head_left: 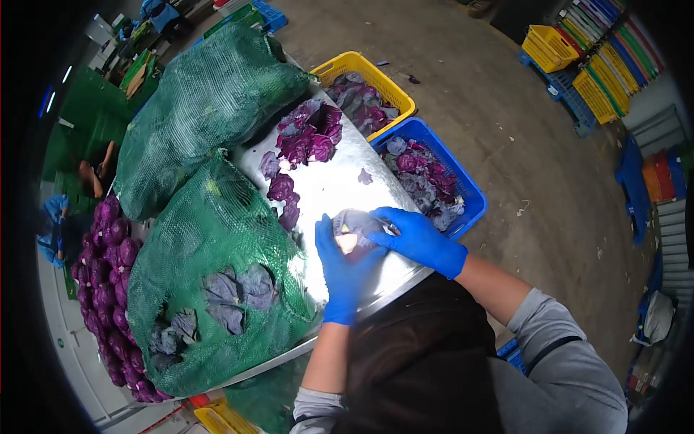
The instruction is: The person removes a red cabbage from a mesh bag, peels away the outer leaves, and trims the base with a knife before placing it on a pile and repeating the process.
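Observation:
A red cabbage (359, 223) with its pale cut stem end facing up sits between my two blue-gloved hands over the metal table (318, 189). My left hand (341, 266) wraps its near left side, thumb and fingers curved round it. My right hand (421, 240) is closed at the cabbage's right side, fingertips on its top. A small dark tool (393, 228) shows between the right thumb and forefinger, mostly hidden by the glove. Loose purple leaves (309, 137) lie in a heap farther up the table, with smaller leaf pieces (283, 197) beside them.
Green mesh sacks (210, 108) cover the table's left side; the nearer open sack (217, 267) has leaves on it. Stacked red cabbages (108, 289) stand beyond. Along the right edge are a yellow crate (402, 101) and a blue crate (473, 195), both containing leaves.

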`<state>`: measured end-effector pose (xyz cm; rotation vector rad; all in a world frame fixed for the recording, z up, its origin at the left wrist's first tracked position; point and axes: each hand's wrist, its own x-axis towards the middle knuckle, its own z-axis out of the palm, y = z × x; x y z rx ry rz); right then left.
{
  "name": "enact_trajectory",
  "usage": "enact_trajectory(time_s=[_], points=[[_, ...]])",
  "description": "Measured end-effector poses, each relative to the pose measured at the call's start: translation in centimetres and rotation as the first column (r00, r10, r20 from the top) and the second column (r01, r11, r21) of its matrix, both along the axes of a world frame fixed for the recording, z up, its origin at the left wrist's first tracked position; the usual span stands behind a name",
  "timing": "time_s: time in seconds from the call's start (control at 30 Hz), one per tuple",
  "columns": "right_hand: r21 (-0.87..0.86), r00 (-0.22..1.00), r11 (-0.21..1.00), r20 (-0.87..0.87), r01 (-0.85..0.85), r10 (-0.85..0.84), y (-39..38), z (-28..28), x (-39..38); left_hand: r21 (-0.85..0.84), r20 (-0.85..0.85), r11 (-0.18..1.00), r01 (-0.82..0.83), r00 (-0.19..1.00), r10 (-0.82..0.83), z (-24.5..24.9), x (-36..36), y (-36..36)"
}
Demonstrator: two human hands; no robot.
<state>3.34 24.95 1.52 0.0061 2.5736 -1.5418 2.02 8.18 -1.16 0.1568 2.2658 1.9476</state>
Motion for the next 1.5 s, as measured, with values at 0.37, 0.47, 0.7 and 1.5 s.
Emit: enact_trajectory(time_s=[0.37,0.47,0.7,1.5], points=[[0.143,0.995,0.988,0.064,0.064,-0.074,4.6,-2.7,-5.2,-0.354,-0.081,0.934,0.051,0.993,-0.085,-1.0,1.0,-1.0],[0.201,0.997,0.978,0.057,0.047,-0.06,3.3,-1.5,-4.5,-0.289,-0.052,0.956,0.06,0.996,-0.078,-0.4,0.8,-2.0],[-0.035,0.996,0.996,-0.039,0.082,-0.083,0.3,-1.0,-1.2,-0.016,0.0,0.953,0.303,0.953,-0.303,1.0,-2.0,-1.5],[-0.036,0.967,0.968,-0.045,0.249,-0.25,3.0,-5.7,-5.0,-0.173,-0.005,0.973,0.15,0.988,-0.153,-0.8,1.1,-2.4]])
